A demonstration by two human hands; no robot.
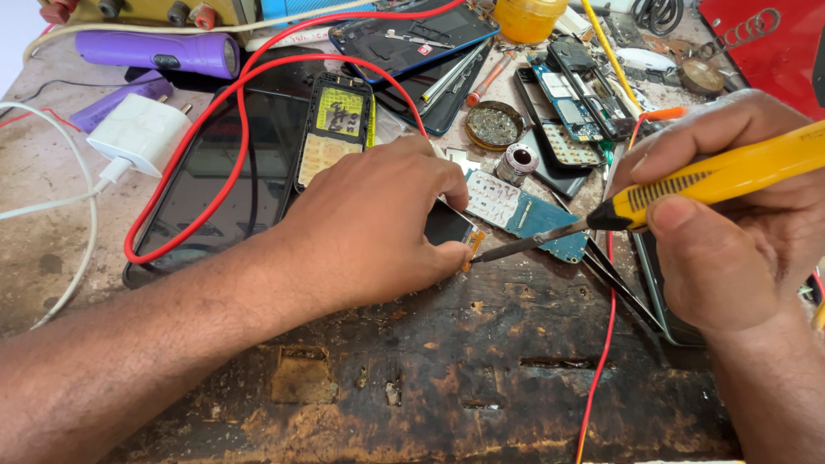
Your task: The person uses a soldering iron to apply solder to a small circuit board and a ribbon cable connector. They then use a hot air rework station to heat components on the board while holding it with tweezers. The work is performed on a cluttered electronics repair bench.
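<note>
A: Left hand (pixel 369 228)? Pinching the small display (pixel 449 225) down on the scorched bench (pixel 481 361), centre.

B: Right hand (pixel 730 223): clenched round yellow soldering iron (pixel 722 176), tip touching the orange flex (pixel 473 245).

Two hands are being seen, left hand (pixel 369 223) and right hand (pixel 730 223); one yellow soldering iron (pixel 713 179) is being counted; one purple torch (pixel 159 50) is being counted. One white charger (pixel 137 133) and one yellow jar (pixel 528 17) are being counted.

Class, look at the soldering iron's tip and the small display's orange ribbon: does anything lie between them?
Nothing visible does. The soldering iron in the right hand has its tip right at the orange ribbon of the small display, which the left hand holds down.
</note>
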